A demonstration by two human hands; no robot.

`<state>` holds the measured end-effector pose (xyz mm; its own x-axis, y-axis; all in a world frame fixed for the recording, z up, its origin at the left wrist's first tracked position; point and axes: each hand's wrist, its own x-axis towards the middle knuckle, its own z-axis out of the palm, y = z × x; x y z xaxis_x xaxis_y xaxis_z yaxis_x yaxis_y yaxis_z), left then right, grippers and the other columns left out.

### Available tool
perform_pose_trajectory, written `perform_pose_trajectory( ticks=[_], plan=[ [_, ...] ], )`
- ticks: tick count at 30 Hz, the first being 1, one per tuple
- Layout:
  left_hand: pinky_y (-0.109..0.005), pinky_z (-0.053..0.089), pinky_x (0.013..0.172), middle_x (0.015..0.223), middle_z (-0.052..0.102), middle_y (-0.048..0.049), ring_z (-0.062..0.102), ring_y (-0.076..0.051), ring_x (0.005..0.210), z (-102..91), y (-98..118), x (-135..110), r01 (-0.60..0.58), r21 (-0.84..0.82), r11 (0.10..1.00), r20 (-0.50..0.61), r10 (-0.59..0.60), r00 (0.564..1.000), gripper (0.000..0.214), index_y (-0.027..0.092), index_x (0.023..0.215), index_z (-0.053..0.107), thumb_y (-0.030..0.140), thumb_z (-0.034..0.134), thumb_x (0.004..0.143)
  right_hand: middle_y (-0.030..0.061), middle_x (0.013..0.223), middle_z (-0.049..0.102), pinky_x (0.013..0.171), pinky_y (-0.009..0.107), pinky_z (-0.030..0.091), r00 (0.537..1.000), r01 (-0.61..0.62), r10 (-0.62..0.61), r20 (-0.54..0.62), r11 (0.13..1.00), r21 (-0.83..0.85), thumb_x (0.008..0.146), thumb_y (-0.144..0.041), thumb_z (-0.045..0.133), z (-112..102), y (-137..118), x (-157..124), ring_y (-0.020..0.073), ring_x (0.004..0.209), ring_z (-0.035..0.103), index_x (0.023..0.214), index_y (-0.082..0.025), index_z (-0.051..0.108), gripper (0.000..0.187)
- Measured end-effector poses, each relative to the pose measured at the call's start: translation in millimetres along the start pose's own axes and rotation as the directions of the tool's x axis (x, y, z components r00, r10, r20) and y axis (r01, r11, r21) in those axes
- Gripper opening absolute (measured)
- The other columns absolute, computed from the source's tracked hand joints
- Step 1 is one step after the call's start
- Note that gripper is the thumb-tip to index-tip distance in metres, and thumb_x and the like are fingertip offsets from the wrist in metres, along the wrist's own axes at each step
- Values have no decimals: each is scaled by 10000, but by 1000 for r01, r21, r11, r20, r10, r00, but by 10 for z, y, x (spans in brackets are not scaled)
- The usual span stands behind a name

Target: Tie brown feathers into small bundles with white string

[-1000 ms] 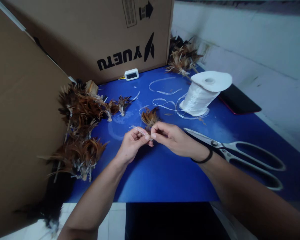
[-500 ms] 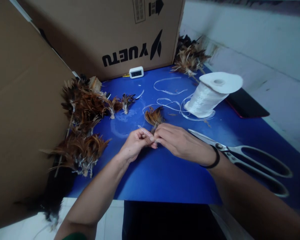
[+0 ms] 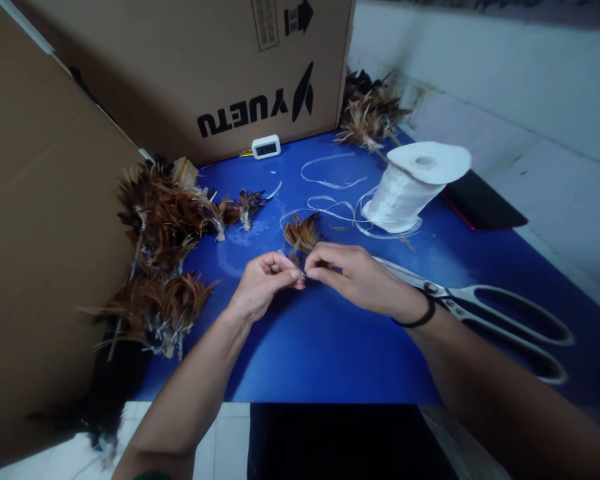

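Observation:
A small bunch of brown feathers (image 3: 301, 233) points away from me above the blue table, its bound end at my fingertips. My left hand (image 3: 263, 287) is closed, thumb and fingers pinching the base of that bunch. A thin pale pinkish strip (image 3: 285, 259) lies along the left fingers. Close beside it, my right hand (image 3: 360, 277) has thumb and forefinger pinched together at the base; what is between them is too small to make out. Loose white ribbon (image 3: 330, 203) runs from a white spool (image 3: 405, 190) to near the feathers.
Large scissors (image 3: 460, 300) lie partly behind my right wrist. Several feather bunches (image 3: 170, 300) pile up at the left, others (image 3: 375, 113) at the back right. A cardboard box (image 3: 260, 60), a small digital clock (image 3: 266, 147) and a dark phone (image 3: 483, 200) border the blue table (image 3: 330, 360).
My right fingers have drawn slightly apart from my left fingertips, opening a small gap. The feather bunch stays in the left pinch. The whole view has shifted slightly.

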<state>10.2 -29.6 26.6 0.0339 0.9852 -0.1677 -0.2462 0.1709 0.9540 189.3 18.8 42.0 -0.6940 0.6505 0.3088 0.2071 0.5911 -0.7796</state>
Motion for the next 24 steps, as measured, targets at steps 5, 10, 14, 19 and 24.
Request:
perform_pose_trajectory(
  ticks=[5,10,14,19,24],
  plan=[
    [-254,524,640,679,640,-1,616,-96,594,-8,5,1,-87,2,996,29,87,996,243,132,746,533,217,743,660,7,779,670,649,257,453,981,-195,193,31,965,175,826,-243,526,76,50,-5,125,689,607,878,-180,640,140],
    [-244,519,604,711,626,1,601,-91,597,4,4,-4,-197,30,980,41,196,980,251,148,764,499,217,726,684,24,760,680,651,272,488,965,-258,258,41,916,308,789,-289,570,130,30,-7,140,697,627,825,-167,626,138],
    [-241,522,567,732,613,5,597,-90,582,38,14,-17,-281,84,956,-4,282,959,255,158,776,480,205,716,690,28,767,682,642,271,509,957,-284,287,49,882,377,732,-288,630,134,-30,-9,140,693,633,854,-165,625,174],
    [-219,484,443,731,605,29,562,-75,450,88,15,-41,-318,121,940,-25,323,946,292,186,811,410,192,685,717,18,740,685,633,258,498,953,-267,299,-43,899,348,772,-294,598,166,-68,-9,134,676,631,798,-170,652,139],
    [-172,414,360,762,630,22,531,-56,409,90,2,-57,-320,249,914,-66,345,936,325,197,809,383,239,692,715,3,702,657,599,246,450,957,-189,210,-200,975,119,779,-221,570,191,-93,-19,117,620,583,732,-175,661,112]
  ],
)
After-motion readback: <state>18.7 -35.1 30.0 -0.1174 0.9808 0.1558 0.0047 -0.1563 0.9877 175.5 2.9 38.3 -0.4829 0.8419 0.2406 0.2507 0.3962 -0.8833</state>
